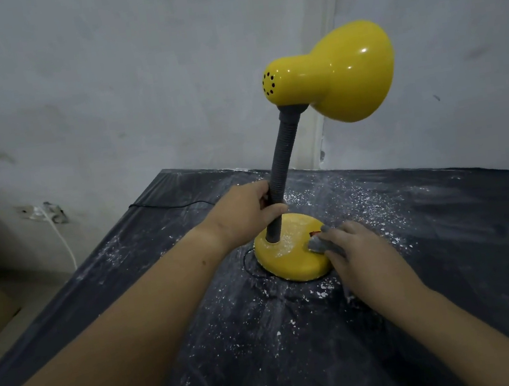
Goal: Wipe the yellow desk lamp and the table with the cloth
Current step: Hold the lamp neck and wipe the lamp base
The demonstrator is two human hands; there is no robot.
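Lamp [329, 74] stands upright near middle of table [452, 263], base [291, 256] flat on the dark sheet, shade pointing right and away. Left hand [246, 213] closed round lower neck [284, 159], just above base. Right hand [363, 252] presses cloth [317, 244] onto right side of base, fingers curled over it, next to a small red switch [314, 233]. Cloth is grey, wadded small, mostly hidden under fingers.

Handling, my guess: base looks weighted, shade light, so lamp is top-light but tall; would tip if pushed high up. Neck is ribbed gooseneck, bends w/ pressure, so low hold near base is the steady one. Ribs give grip. Shade and base are glossy enamel, prob. slippery, esp. w/ powder on them. Shade has vent holes at back; thin metal, could dent. Cloth soft, conforms to dome of base.

White powder patch on base top around neck socket, not yet cleared. Shade looks clean and shiny from here.

Surface: table covered in dark plastic sheet, creased, scattered w/ white flecks and dust smears, thickest around and right of base. Thin cord loops out from base at left. Sheet prob. shifts and bunches under hard wiping.

Room: dim, rough grey plaster wall behind, pale conduit strip running up it behind lamp. Wall socket [42, 214] low at left w/ white cable hanging down. Cardboard-like edge at far left, unclear.
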